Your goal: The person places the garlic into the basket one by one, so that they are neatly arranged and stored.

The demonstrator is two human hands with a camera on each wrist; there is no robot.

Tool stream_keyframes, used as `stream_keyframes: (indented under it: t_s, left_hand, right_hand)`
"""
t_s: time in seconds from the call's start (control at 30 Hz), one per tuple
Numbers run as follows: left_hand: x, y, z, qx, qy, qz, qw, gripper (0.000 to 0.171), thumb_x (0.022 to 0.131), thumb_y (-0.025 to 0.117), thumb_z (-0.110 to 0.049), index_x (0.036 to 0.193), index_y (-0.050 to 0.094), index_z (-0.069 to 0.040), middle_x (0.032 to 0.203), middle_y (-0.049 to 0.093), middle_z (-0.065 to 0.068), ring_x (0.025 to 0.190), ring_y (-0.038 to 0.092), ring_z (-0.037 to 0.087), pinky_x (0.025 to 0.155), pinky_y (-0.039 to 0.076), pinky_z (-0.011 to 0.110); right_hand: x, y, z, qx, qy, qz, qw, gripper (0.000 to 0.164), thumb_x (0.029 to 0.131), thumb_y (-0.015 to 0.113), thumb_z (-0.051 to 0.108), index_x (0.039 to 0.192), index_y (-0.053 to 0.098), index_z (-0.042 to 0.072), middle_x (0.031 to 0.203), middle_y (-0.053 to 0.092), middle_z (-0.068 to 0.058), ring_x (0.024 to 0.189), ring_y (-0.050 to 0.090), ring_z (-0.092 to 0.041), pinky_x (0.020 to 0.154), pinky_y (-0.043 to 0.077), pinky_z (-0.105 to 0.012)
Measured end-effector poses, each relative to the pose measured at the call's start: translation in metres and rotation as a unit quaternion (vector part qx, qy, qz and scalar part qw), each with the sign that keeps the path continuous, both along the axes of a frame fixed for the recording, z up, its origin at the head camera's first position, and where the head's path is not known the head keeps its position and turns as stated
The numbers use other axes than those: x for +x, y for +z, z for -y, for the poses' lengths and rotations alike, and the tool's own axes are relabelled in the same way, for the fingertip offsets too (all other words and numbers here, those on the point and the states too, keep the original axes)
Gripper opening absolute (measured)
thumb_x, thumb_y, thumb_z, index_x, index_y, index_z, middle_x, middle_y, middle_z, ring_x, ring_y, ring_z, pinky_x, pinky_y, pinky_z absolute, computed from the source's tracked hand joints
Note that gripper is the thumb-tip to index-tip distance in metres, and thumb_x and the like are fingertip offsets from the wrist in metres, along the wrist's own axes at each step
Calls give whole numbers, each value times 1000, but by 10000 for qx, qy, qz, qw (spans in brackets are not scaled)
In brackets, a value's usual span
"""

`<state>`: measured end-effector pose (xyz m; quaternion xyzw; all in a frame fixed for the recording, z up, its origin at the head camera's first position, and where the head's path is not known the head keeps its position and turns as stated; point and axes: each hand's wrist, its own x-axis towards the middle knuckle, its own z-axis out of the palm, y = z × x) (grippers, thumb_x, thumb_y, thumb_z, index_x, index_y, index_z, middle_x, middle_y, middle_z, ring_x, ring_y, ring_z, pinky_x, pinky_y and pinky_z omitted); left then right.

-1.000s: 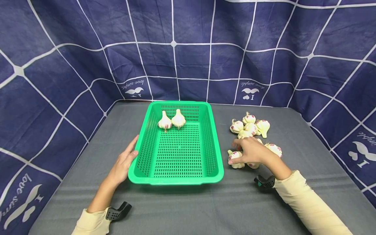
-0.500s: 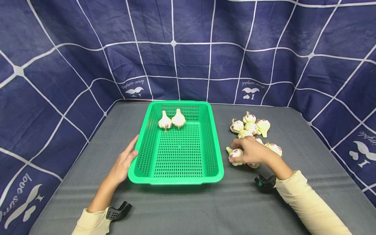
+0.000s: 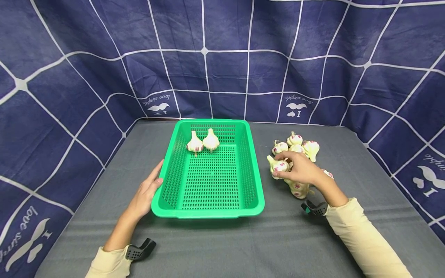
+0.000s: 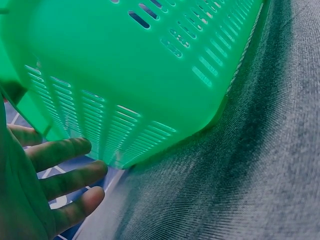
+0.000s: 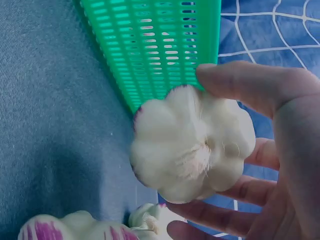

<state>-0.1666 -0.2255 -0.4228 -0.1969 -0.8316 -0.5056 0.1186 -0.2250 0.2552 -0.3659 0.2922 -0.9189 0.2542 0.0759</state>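
Observation:
A white garlic bulb with purple streaks (image 3: 279,166) is held between the thumb and fingers of my right hand (image 3: 302,168), its stem pointing left. The right wrist view shows the root end of this garlic bulb (image 5: 192,145), raised over the table. My left hand (image 3: 143,196) rests at the left side of a green plastic basket (image 3: 208,213), thumb by the rim. In the left wrist view its fingers (image 4: 70,152) reach loosely along the outside of the perforated wall. Inside the basket, two garlic bulbs (image 3: 211,141) lie side by side at the far end.
Several more garlic bulbs (image 3: 310,148) are heaped right of the basket, partly hidden under my right hand. Grey cloth (image 3: 222,247) covers the table. A dark blue curtain with white lines (image 3: 229,73) closes off the back and sides.
My right hand has closed round a garlic bulb at the near left of the heap and lifted it up and away from me. The left hand and basket have stayed put.

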Motion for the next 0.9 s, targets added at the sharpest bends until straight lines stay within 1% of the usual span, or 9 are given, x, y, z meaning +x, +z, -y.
stream_keyframes:
  t_s: [0.13,0.2,0.27,0.33,0.47,0.57,0.63,0.77,0.9]
  left_hand:
    - [0,1,0,7,-1,20,10000,52,104,37,-10,154,29,1,152,35,27,130,31,-7,104,22,6]
    - [0,0,0,-1,8,26,10000,52,104,37,-10,154,29,1,151,36,27,131,32,-3,104,22,6]
    - [0,0,0,-23,22,29,10000,52,104,37,-11,154,29,0,151,36,27,132,32,-3,103,22,6]
    - [0,-1,0,-32,23,16,10000,52,104,37,-11,154,29,0,151,35,27,131,32,-3,103,22,6]
    - [-1,-1,0,-16,2,-13,10000,52,104,36,-11,154,29,0,151,35,28,130,31,-8,103,22,6]
    - [-1,-1,0,-5,-4,-6,10000,52,104,36,-10,154,28,2,152,35,28,130,31,-7,103,22,6]
    - [0,-1,0,-20,5,11,10000,52,104,36,-10,153,28,2,152,35,27,131,32,-5,103,22,6]
    - [0,0,0,-34,7,32,10000,52,104,36,-10,154,29,1,151,36,27,132,32,-1,104,22,7]
    - [0,0,0,-46,25,23,10000,52,104,37,-10,154,29,0,151,37,27,130,33,-5,103,22,6]
  right_hand:
    - [-1,-1,-1,-112,-29,-37,9999,39,78,83,21,110,69,4,105,70,-7,89,65,-25,77,52,-42]
    - [-2,-3,-2,-107,-17,-60,9999,39,78,83,19,111,68,4,105,70,-7,90,65,-25,78,53,-42]
    - [-3,-3,-2,-123,-9,-50,9999,40,77,83,17,111,68,4,104,69,-8,90,65,-25,79,52,-43]
    - [-4,-3,-3,-142,-26,-40,9999,42,76,83,16,113,68,3,104,69,-9,91,65,-26,81,52,-44]
    - [-5,-1,-3,-192,-173,-3,9997,52,75,82,15,121,65,1,105,68,-13,92,65,-29,81,51,-46]
    - [-6,1,-3,-200,-213,-10,9996,57,75,82,15,126,63,0,108,68,-16,94,65,-30,77,51,-43]
    - [-6,1,-4,-215,-182,-17,9996,57,75,82,16,127,62,-1,111,67,-16,96,64,-30,75,52,-39]
    - [-7,1,-3,-422,-98,19,9991,56,76,82,14,126,62,-3,116,65,-17,101,63,-32,71,55,-34]
    - [-8,3,-1,-700,-123,33,9975,56,75,83,11,125,61,-6,115,61,-16,104,62,-37,72,57,-39]
